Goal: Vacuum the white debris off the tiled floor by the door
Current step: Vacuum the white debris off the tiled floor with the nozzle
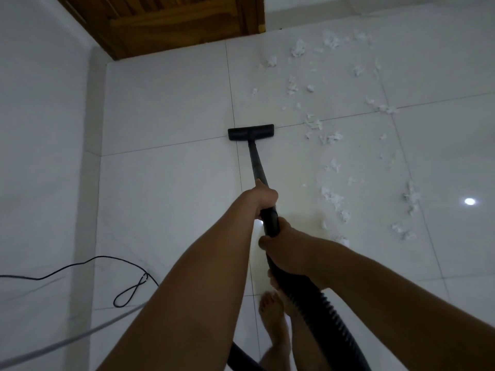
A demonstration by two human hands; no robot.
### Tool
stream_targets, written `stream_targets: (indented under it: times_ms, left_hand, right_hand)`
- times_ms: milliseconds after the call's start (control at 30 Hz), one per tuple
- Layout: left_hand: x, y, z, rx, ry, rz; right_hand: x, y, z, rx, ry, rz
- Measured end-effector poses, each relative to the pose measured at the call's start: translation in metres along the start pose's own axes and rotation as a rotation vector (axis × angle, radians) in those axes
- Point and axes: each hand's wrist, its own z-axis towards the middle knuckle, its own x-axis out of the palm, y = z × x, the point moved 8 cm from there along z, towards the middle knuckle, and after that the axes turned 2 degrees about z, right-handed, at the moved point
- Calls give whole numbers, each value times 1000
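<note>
White glossy floor tiles (174,103) fill most of my feed, with a pale wall (40,103) on the left and a brown wooden door (171,20) at the far end. The black ribbed vacuum hose (321,311) runs up from the near edge into a rigid wand (257,162). The wand slants away to the flat floor head (251,132), which is parked on a tile joint mid-floor. Left hand (263,198) is wrapped round the wand, one finger laid along it. Right hand (284,245) grips the hose cuff just nearer me. The white debris (332,196) is all right of the head, fluffy scraps scattered from by the door back past my hands, none touching the head. A thin black cable (128,290) loops at near left.
</note>
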Motion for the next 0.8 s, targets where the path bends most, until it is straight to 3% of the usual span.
stream_targets:
  times_ms: [500,800]
  left_hand:
    - [-46,-89,44,-6,-12,-26]
    - [-59,-90,62,19,-28,44]
  right_hand:
    - [-50,104,19,-27,6,-128]
    - [-38,102,56,-39,-12,-156]
